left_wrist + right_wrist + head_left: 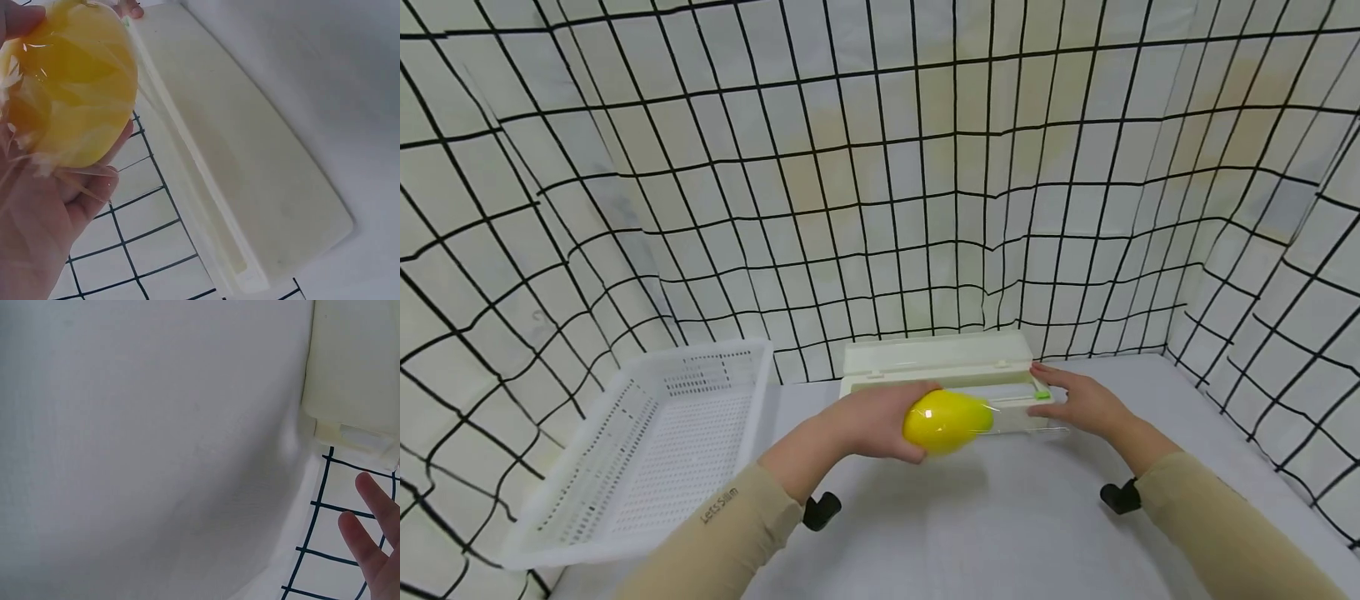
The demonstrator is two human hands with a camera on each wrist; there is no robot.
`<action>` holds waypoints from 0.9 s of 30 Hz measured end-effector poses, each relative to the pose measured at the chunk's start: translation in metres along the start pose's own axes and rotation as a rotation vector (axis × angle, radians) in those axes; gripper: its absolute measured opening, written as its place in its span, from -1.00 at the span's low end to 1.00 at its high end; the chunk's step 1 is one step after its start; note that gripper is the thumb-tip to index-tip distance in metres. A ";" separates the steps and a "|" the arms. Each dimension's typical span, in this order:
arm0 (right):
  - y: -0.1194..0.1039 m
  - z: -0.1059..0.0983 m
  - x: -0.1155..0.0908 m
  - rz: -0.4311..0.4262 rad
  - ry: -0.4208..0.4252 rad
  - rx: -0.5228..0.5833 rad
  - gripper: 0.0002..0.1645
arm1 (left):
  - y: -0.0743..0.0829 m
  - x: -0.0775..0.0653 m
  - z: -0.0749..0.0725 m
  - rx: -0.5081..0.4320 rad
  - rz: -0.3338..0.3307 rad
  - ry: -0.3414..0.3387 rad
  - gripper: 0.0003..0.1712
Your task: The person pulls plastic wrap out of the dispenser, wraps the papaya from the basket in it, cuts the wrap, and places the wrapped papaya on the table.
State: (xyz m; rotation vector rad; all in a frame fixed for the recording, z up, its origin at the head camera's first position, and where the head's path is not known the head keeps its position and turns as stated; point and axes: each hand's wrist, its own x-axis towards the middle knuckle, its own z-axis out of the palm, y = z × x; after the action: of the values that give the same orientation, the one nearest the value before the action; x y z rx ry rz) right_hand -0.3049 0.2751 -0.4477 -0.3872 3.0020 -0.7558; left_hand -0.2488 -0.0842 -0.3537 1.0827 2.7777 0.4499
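Observation:
My left hand (pixel 880 421) grips a yellow mango (pixel 947 421) with a greenish tip. Clear plastic wrap (pixel 37 106) covers the mango in creases and also lies over part of the palm. Behind the mango stands a long cream plastic wrap dispenser (pixel 936 354), its lid raised. My right hand (pixel 1086 404) is at the dispenser's right end, close to a small green slider (pixel 1042 394), fingers and thumb spread apart. In the right wrist view, two straight fingers (pixel 362 537) show beside the dispenser's end (pixel 353 369). The left hand and mango hide part of the dispenser's front.
A white perforated plastic basket (pixel 677 450) sits to the left on the white-covered table (pixel 985 525). Black wire grid panels (pixel 895 175) backed with pale sheeting rise behind and at both sides. Black wrist mounts (pixel 822 510) are worn at both cuffs.

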 end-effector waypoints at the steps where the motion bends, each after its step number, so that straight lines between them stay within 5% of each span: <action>1: -0.001 -0.001 0.000 0.007 -0.001 0.010 0.10 | 0.000 0.002 -0.003 -0.009 -0.006 -0.006 -0.11; 13: -0.007 -0.006 -0.001 0.071 -0.019 -0.002 0.18 | -0.003 0.021 -0.033 -0.156 -0.058 -0.050 -0.14; 27: -0.012 0.000 -0.004 0.093 0.031 -0.038 0.17 | -0.007 0.030 -0.061 -0.187 -0.075 -0.035 -0.16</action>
State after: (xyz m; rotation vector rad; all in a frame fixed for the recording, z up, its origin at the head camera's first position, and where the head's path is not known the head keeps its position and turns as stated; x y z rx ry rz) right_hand -0.2986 0.2659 -0.4421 -0.2366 3.0423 -0.7046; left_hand -0.2886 -0.0826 -0.2983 0.9329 2.6710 0.6598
